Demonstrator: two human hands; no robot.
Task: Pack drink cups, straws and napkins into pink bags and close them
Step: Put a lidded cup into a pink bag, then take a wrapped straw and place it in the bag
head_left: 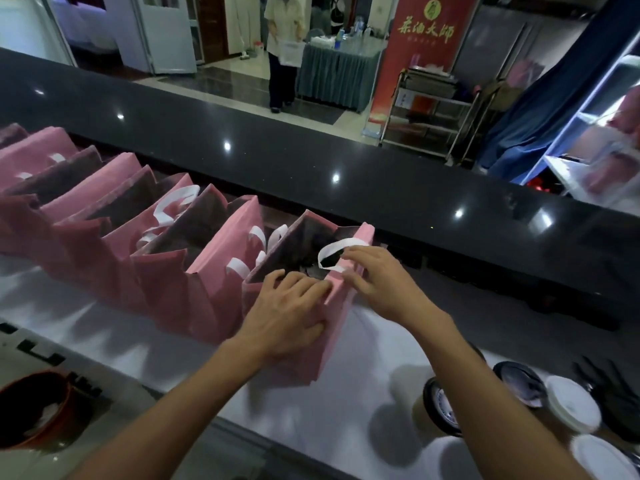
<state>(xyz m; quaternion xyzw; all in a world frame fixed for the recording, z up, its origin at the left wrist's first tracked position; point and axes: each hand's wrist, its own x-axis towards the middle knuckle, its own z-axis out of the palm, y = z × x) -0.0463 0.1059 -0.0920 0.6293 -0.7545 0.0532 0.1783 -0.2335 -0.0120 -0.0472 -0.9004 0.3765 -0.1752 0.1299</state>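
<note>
The left hand [287,313] grips the near rim of the open pink bag [337,327]. The right hand [377,277] pinches its right edge beside the white handle [334,249].

White counter [114,327] carries pink bags [162,271] and lidded cups [573,407].
</note>
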